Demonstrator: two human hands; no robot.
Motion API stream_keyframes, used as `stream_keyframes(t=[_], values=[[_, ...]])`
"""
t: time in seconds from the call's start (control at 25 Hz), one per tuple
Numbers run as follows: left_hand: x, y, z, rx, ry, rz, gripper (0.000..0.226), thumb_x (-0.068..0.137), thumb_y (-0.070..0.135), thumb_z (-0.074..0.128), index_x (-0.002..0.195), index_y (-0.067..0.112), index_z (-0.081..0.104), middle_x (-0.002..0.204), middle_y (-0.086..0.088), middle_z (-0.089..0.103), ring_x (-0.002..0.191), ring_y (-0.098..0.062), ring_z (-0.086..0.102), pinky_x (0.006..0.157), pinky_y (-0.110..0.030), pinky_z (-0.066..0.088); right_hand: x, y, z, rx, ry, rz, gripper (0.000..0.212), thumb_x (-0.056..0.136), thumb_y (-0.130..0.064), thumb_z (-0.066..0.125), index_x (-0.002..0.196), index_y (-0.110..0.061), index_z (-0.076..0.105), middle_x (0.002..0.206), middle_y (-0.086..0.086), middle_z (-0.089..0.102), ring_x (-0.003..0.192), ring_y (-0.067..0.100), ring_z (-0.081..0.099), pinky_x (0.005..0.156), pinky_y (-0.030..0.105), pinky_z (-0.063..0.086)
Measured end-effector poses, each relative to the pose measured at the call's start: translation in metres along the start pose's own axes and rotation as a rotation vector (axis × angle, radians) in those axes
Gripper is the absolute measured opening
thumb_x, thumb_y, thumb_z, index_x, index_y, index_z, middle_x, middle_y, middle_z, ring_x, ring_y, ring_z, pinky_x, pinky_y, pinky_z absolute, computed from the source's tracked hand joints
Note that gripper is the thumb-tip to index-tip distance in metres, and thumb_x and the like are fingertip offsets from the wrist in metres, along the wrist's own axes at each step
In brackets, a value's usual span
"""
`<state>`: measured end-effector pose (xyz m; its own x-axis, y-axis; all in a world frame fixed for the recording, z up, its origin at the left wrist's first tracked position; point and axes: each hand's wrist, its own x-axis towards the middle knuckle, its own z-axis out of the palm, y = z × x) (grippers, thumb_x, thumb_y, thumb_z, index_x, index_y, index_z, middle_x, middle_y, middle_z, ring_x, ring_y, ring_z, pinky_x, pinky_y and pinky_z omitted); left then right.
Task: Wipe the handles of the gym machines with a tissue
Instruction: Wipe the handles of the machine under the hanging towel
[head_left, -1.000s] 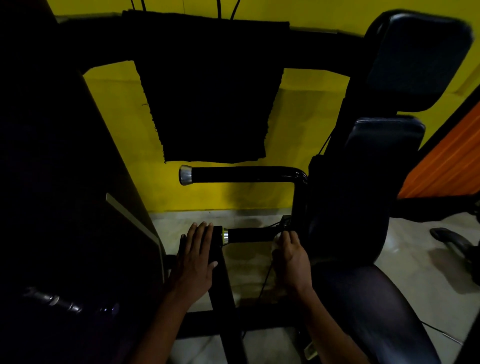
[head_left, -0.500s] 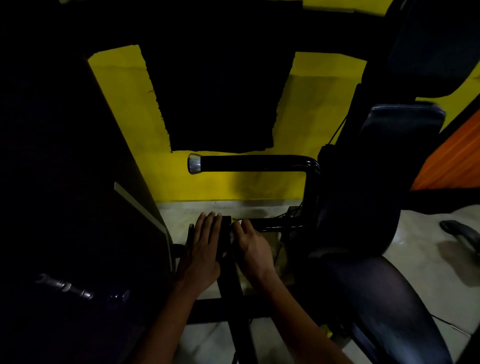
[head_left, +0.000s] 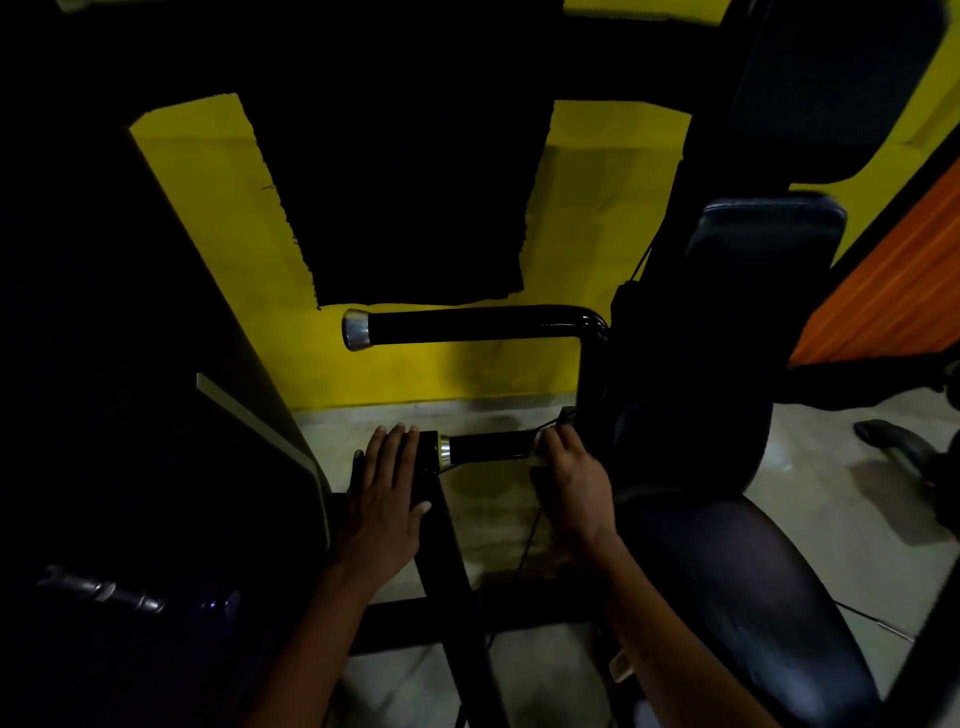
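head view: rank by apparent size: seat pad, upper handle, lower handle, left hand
1. seat pad, clearly largest.
2. upper handle.
3. left hand, though nearer the camera, so unsure.
4. lower handle, its visible stretch shortest; right hand covers its end.

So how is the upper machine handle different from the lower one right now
The upper handle is free, with no hand on it; the lower handle has the right hand curled round its inner end. The upper one looks longer, with a silver end cap; the lower one's ring looks gold-tinted. Both are black horizontal bars pointing left.
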<state>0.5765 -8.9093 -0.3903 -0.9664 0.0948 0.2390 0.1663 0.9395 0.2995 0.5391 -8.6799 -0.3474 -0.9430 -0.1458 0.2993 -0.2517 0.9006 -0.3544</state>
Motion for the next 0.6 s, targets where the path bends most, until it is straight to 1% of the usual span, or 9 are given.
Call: stream_keyframes(t=[0.08,0.2,0.28,0.32,0.36,0.44,0.48,0.52,0.6], values=[[0.001,0.001,-0.001,0.011,0.002,0.005,0.096,0.077,0.025,0.074,0.152,0.012,0.015,0.156,-0.010,0.022,0.145,-0.029,0.013,0.114,-0.053,0.023,-0.001,0.012,-0.005,0.023,0.037,0.066,0.032,0.068,-0.002,0.075,0.096,-0.004,0.060,0.092,0.013,0.059,0.055,0.028,0.060,0.044,0.021,0.030],[0.001,0.003,-0.002,0.013,0.015,0.002,0.097,0.075,0.024,0.076,0.151,0.011,0.017,0.155,-0.011,0.025,0.144,-0.030,0.016,0.113,-0.053,0.026,-0.003,0.017,-0.007,0.023,0.066,0.093,0.028,0.073,-0.003,0.072,0.098,-0.005,0.059,0.095,0.011,0.057,0.059,0.027,0.059,0.044,0.023,0.031],[0.000,0.004,-0.002,0.002,0.018,-0.005,0.098,0.074,0.023,0.076,0.151,0.012,0.016,0.155,-0.011,0.025,0.144,-0.030,0.016,0.113,-0.054,0.026,-0.007,0.017,-0.005,0.096,0.107,0.151,0.021,0.078,-0.006,0.069,0.096,-0.006,0.057,0.095,0.009,0.055,0.066,0.025,0.057,0.048,0.026,0.036],[0.000,0.004,-0.001,-0.001,0.014,-0.008,0.098,0.074,0.023,0.076,0.151,0.012,0.016,0.156,-0.010,0.024,0.144,-0.029,0.016,0.113,-0.053,0.025,-0.009,0.015,-0.003,0.185,0.155,0.252,0.016,0.082,-0.011,0.067,0.092,-0.006,0.056,0.092,0.008,0.055,0.069,0.024,0.056,0.052,0.027,0.040],[0.000,0.003,0.000,-0.004,0.010,-0.011,0.099,0.074,0.023,0.076,0.151,0.012,0.015,0.156,-0.010,0.023,0.145,-0.029,0.015,0.114,-0.053,0.024,-0.010,0.013,0.000,0.315,0.227,0.421,0.016,0.087,-0.019,0.064,0.087,-0.006,0.055,0.087,0.007,0.056,0.072,0.023,0.056,0.056,0.027,0.041],[0.001,0.003,0.000,-0.008,0.002,-0.016,0.100,0.075,0.025,0.075,0.152,0.014,0.012,0.157,-0.009,0.021,0.145,-0.028,0.013,0.114,-0.052,0.023,-0.006,0.005,0.003,0.609,0.379,0.858,0.026,0.091,-0.031,0.060,0.083,-0.007,0.058,0.082,0.006,0.060,0.074,0.021,0.058,0.062,0.025,0.042],[0.001,0.002,0.000,-0.004,-0.003,-0.015,0.100,0.075,0.025,0.074,0.152,0.015,0.011,0.157,-0.008,0.020,0.146,-0.028,0.013,0.114,-0.052,0.023,-0.002,0.000,0.002,0.773,0.414,1.028,0.022,0.091,-0.028,0.061,0.088,-0.006,0.060,0.086,0.008,0.062,0.073,0.019,0.058,0.063,0.024,0.044],[0.001,0.003,0.000,-0.001,-0.006,-0.013,0.100,0.076,0.026,0.074,0.152,0.015,0.011,0.157,-0.008,0.020,0.146,-0.028,0.013,0.115,-0.051,0.023,0.002,-0.005,0.001,0.960,0.425,1.131,0.015,0.091,-0.017,0.061,0.096,-0.003,0.061,0.091,0.011,0.063,0.070,0.017,0.057,0.058,0.020,0.047],[0.001,0.003,0.000,0.001,-0.002,-0.013,0.098,0.076,0.025,0.074,0.152,0.014,0.012,0.157,-0.009,0.021,0.146,-0.029,0.013,0.115,-0.051,0.023,0.012,-0.009,0.004,1.253,0.391,1.213,0.016,0.088,0.007,0.055,0.102,0.000,0.060,0.087,0.014,0.059,0.054,0.010,0.056,0.042,0.011,0.044]])
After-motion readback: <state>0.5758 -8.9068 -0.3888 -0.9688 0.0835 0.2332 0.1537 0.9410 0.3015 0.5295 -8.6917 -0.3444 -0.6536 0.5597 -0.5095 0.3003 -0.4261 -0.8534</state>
